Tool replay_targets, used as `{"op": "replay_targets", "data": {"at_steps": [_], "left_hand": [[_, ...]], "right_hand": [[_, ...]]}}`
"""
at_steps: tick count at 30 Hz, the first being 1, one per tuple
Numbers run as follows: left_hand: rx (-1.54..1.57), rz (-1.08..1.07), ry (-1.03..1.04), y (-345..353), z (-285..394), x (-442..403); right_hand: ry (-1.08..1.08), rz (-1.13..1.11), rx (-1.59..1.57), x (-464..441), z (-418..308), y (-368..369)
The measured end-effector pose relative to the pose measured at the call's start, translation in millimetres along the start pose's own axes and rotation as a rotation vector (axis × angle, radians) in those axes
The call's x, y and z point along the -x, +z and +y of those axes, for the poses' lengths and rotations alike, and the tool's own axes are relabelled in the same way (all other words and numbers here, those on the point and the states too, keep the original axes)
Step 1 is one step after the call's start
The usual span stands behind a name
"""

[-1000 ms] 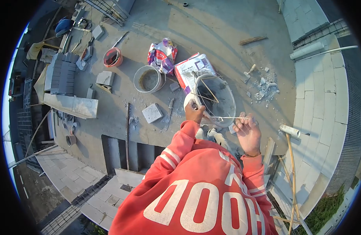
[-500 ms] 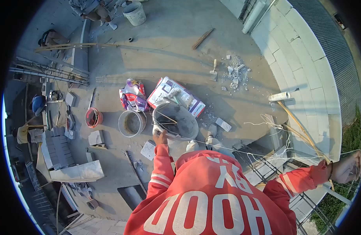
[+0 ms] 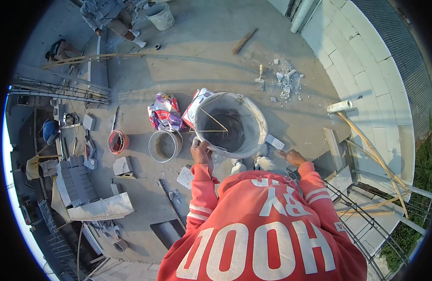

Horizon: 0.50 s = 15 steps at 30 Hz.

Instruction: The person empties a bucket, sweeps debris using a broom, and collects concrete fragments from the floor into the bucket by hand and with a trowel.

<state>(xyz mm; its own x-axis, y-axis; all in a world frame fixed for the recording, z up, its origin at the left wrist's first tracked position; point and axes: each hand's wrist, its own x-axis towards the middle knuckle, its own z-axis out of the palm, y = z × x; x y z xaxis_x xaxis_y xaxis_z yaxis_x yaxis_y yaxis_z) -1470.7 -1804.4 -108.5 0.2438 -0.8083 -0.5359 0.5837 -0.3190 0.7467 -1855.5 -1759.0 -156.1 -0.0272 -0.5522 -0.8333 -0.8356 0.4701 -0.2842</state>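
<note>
A large grey bucket [image 3: 256,122], its inside coated with mortar, is raised close in front of me, and a thin bent rod [image 3: 215,120] crosses its mouth. My left hand [image 3: 201,152] is closed on the bucket's lower left rim. To the lower right of the bucket, apart from it, is my right hand [image 3: 293,158], its index finger stretched out. I cannot see anything in its fingers. Behind the bucket, a white and red bag [image 3: 193,110] is partly hidden.
A smaller bucket [image 3: 152,150], an orange-red bucket [image 3: 126,144] and a crumpled bag [image 3: 165,112] are left. A trowel [image 3: 260,80] lies near rubble [image 3: 286,82]. Steel bars [image 3: 361,220] are lower right. One person [image 3: 110,14] is at upper left, another [image 3: 61,49] beside the wall.
My right hand has come back from the far right to near the bucket, and the white string it was pulling no longer shows. The bucket looks larger and nearer, covering more of the bag.
</note>
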Motion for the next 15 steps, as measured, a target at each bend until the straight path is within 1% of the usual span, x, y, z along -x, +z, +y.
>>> {"op": "replay_targets", "data": {"at_steps": [1, 2, 4, 5, 6, 8, 9, 11, 13, 15], "left_hand": [[0.031, -0.048, 0.003, 5, 7, 8], [0.035, -0.049, 0.006, 8, 9, 14], [0.194, -0.015, 0.013, 9, 12, 22], [0.178, -0.011, 0.021, 4, 11, 22], [0.185, -0.006, 0.028, 1, 9, 20], [0.122, 0.115, -0.027, -5, 7, 13], [0.081, 0.137, -0.040, -6, 7, 9], [0.011, 0.181, -0.052, -1, 6, -1], [-0.059, 0.229, -0.064, 12, 5, -11], [-0.071, 0.229, -0.060, 31, 3, -22]], "right_hand": [[0.208, -0.137, -0.078, -22, 28, 29], [0.206, -0.133, -0.076, -25, 56, 53], [0.251, -0.257, -0.768, -17, 99, 100], [0.266, -0.319, -1.110, -20, 107, 101], [0.261, -0.321, -1.100, -20, 110, 84], [-0.018, -0.074, -0.398, -3, 112, 45], [0.042, -0.071, -0.570, 16, 91, 18], [-0.093, -0.151, -0.961, 66, 39, -55], [-0.209, -0.060, -1.120, 103, 2, -117], [-0.490, -0.008, -1.241, 137, -23, -178]]}}
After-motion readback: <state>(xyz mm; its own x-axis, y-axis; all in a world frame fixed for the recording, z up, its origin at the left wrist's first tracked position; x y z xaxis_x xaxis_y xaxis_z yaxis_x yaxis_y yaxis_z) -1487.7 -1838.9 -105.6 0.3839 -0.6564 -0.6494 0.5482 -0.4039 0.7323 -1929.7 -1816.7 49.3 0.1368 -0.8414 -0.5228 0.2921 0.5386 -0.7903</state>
